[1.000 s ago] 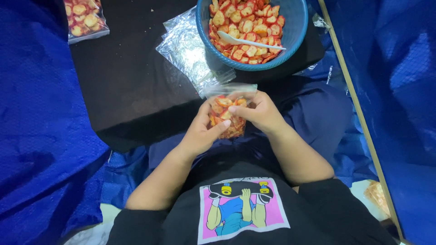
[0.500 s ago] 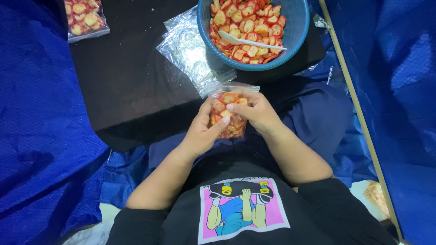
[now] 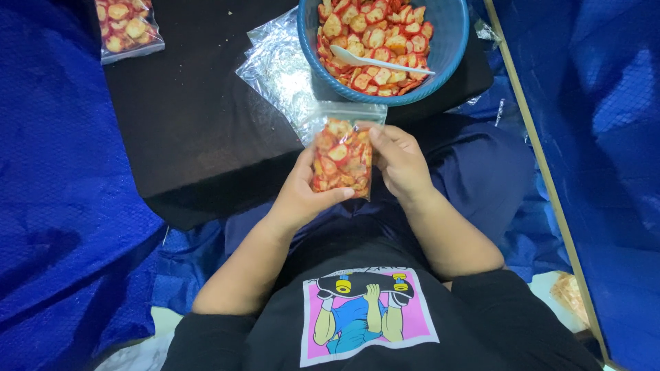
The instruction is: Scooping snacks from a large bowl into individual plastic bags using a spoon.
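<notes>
While the left hand [image 3: 297, 199] now cups the lifted, filled snack bag [image 3: 342, 158] from below, right hand [image 3: 399, 165] fingers pinch its top, so it looks ready for closing.

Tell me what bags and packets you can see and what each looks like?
Held bag: clear, rectangular, full of red-orange chips, between left hand and right hand.
Filled bag: clear, same chips, table's far left corner.
Empty bags: clear shiny pile, left of the blue bowl.

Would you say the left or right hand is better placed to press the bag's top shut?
Probably the right hand: its fingers sit at the bag's top edge, while the left hand grips its lower part.
</notes>
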